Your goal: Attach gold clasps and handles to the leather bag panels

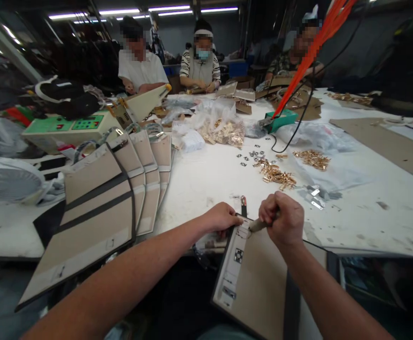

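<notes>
A beige board panel [263, 269] with dark edging lies tilted at the table's near edge. My left hand [225, 217] pinches its top left corner, thumb on the face. In my right fist [285, 218] is a tan-handled tool [257, 225]; its end meets the panel close to my left thumb, and its exact kind is hidden. Down the panel's pale side strip sit a square metal clasp plate [238, 255] and a small metal rectangular fitting [229, 292]. Just beyond the corner, a black tab with a metal end [244, 206] sticks up.
Several similar panels [96, 212] fan out at left, near a white fan [8, 179] and a green-topped machine [68, 125]. Gold fittings [275, 174] and small metal plates [256, 155] lie ahead. An orange cord bundle [309, 52] hangs at right. Co-workers [200, 66] sit opposite.
</notes>
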Tool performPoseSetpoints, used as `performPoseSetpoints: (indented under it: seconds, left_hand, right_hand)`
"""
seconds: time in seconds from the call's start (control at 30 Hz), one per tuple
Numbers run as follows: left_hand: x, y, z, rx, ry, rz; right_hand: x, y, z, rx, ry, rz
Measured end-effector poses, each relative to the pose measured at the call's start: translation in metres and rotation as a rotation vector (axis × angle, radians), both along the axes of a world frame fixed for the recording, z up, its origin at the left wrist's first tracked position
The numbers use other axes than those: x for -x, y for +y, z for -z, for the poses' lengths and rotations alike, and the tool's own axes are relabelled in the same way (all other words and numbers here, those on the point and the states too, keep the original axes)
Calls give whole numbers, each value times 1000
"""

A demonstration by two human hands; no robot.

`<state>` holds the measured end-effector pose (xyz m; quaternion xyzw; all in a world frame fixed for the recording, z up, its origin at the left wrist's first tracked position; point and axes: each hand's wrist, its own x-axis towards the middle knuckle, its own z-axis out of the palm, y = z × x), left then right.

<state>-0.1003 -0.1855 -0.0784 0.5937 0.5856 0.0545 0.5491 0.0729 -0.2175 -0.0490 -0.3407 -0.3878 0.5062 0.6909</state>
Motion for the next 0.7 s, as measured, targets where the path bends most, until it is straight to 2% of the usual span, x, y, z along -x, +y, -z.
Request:
performPoseSetpoints:
  seconds: [0.17, 0.33, 0.47, 0.63, 0.7]
  left_hand:
    - [2, 0, 2, 6, -30, -3]
    - [4, -1, 6, -49, -34, 6]
    - [6, -1, 10, -58, -40, 33]
    - [8, 0, 12, -54, -54, 41]
    - [9, 0, 10, -26, -82, 40]
  right_hand:
    - [2, 1, -14, -73, -30, -6]
    - [16, -2, -10, -38, -209, -68]
    - [16, -4, -13, -98, -245, -68]
    - [17, 1, -4, 9, -408, -101]
    - [20, 4, -6, 8, -451, -127]
